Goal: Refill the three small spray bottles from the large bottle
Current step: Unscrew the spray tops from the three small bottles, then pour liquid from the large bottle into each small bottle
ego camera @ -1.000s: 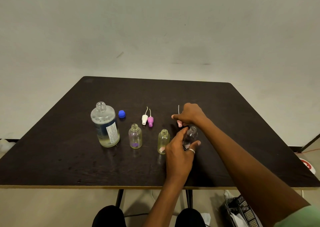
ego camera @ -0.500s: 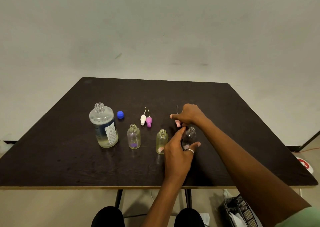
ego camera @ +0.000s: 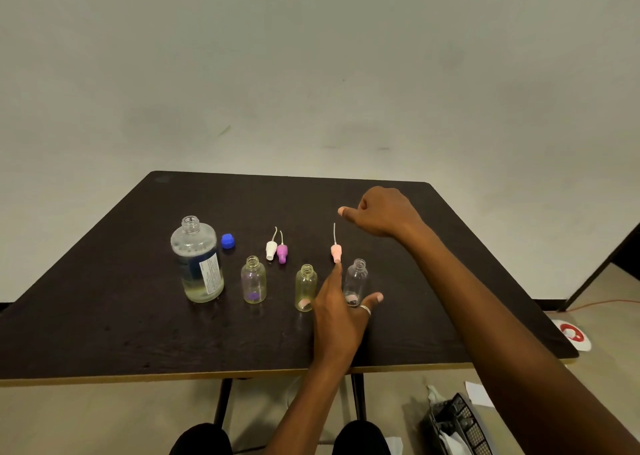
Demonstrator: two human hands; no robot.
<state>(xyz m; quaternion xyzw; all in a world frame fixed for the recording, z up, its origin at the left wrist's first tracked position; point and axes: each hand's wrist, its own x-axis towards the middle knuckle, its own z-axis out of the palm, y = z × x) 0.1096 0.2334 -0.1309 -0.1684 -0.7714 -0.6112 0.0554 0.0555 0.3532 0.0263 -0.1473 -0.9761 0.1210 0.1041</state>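
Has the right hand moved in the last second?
Yes. The right hand has let go of the pink spray top and drawn away, farther behind the rightmost small bottle than before.

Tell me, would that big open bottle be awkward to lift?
The large bottle seems to hold plenty of liquid, so it is probably heavy for its size. Its neck is open, the blue cap lying beside it, so a tilt would likely spill. Its broad base should resist tipping.

Table (ego camera: 104, 316): large bottle (ego camera: 197, 260) stood far L, cap (ego camera: 227, 240) just behind-R. Row to R: L small bottle (ego camera: 254, 279), mid small bottle (ego camera: 306, 287), R small bottle (ego camera: 356, 279). Spray-head pair (ego camera: 281, 253) lay behind L/mid gap; third spray head (ego camera: 336, 252) behind mid/R gap.
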